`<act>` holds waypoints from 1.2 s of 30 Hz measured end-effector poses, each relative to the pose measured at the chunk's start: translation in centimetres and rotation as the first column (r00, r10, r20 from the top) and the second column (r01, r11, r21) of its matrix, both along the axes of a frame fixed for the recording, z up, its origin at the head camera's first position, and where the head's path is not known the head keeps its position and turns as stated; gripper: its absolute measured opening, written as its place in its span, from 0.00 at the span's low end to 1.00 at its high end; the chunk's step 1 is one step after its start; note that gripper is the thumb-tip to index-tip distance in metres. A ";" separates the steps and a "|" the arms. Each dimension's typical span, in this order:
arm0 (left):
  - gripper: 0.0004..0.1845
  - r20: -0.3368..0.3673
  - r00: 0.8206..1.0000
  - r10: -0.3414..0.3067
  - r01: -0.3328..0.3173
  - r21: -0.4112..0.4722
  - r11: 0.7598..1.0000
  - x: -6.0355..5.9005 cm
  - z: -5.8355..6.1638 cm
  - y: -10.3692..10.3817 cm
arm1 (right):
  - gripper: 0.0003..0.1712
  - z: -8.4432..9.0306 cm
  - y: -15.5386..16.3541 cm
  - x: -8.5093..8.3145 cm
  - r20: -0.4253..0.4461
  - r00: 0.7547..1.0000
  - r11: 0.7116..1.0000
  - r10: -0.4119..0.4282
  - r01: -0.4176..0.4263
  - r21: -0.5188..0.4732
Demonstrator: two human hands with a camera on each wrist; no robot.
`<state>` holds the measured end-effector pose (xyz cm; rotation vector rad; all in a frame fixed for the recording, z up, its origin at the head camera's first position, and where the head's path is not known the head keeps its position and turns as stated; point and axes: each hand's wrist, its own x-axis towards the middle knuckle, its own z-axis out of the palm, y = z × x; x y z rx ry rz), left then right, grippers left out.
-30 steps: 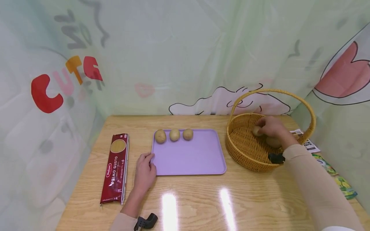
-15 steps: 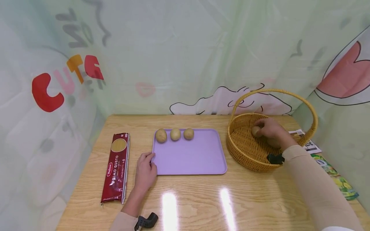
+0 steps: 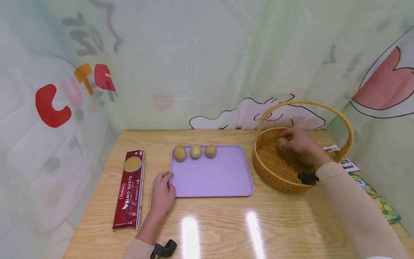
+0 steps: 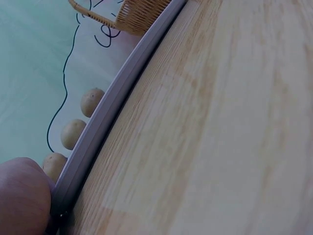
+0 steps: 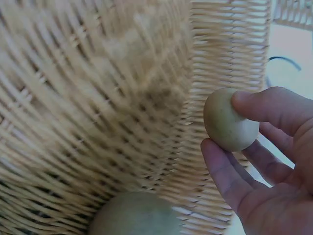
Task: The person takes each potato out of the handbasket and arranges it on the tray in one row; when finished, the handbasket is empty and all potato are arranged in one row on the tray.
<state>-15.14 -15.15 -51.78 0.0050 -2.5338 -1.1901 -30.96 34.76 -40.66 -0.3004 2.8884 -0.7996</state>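
Observation:
My right hand (image 3: 301,142) is inside the wicker basket (image 3: 263,163), pinching a small round potato (image 5: 227,120) between thumb and fingers. In the right wrist view the potato is held off the basket floor, and a larger potato (image 5: 137,215) lies below it. My left hand (image 3: 162,192) rests at the left rim of the lilac tray (image 3: 213,176), its fingertips touching the edge. Three potatoes stand in a row along the tray's back edge: a left one (image 3: 179,153), a middle one (image 3: 195,151) and a right one (image 3: 210,151).
A red spaghetti packet (image 3: 128,190) lies left of the tray on the wooden table (image 3: 220,223). The basket's tall handle (image 3: 307,102) arches over my right hand. Right of the basket are a printed packet (image 3: 349,165) and a green-yellow bag (image 3: 385,208). A curtain hangs behind.
My right hand has lifted slightly and moved a little to the left within the basket, with the potato in its fingers. The left hand and the tray stay where they were.

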 end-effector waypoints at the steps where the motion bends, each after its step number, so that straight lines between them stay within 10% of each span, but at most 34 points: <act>1: 0.19 0.006 1.000 0.001 -0.001 0.000 1.000 0.0 0.0 0.0 | 0.27 0.3 -0.3 0.1 -0.017 1.000 1.000 0.011 -0.011 0.001; 18: 0.19 -0.025 1.000 0.002 -0.002 -0.006 1.000 0.3 0.2 -0.2 | 0.28 4.9 -4.9 3.2 -0.140 0.987 0.997 0.076 -0.079 -0.015; 36: 0.19 -0.049 0.999 0.009 -0.009 0.003 1.000 0.1 0.0 0.1 | 0.24 5.6 -9.9 4.9 -0.196 0.959 0.969 0.203 -0.226 -0.103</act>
